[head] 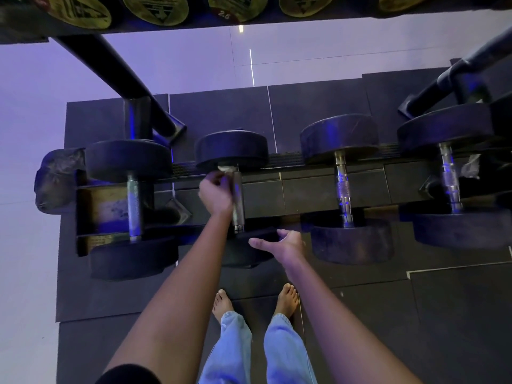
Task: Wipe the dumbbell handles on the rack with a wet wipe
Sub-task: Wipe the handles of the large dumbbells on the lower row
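Observation:
Several black dumbbells lie across the low rack (pixel 313 187), their metal handles running away from me. My left hand (pixel 215 192) grips a pale wet wipe (pixel 225 169) against the far end of the second dumbbell's handle (pixel 237 200), just under its far head (pixel 231 148). My right hand (pixel 279 243) rests with fingers spread on that dumbbell's near head (pixel 243 253). The other handles, the left handle (pixel 134 209), a right handle (pixel 343 195) and the far-right handle (pixel 450 181), are untouched.
An upper shelf with yellow-labelled dumbbell ends (pixel 155 8) hangs overhead at the top. Black slanted rack posts (pixel 124 81) stand at left and right (pixel 457 79). Dark rubber mats (pixel 415 314) cover the floor; my bare feet (pixel 255 303) stand close to the rack.

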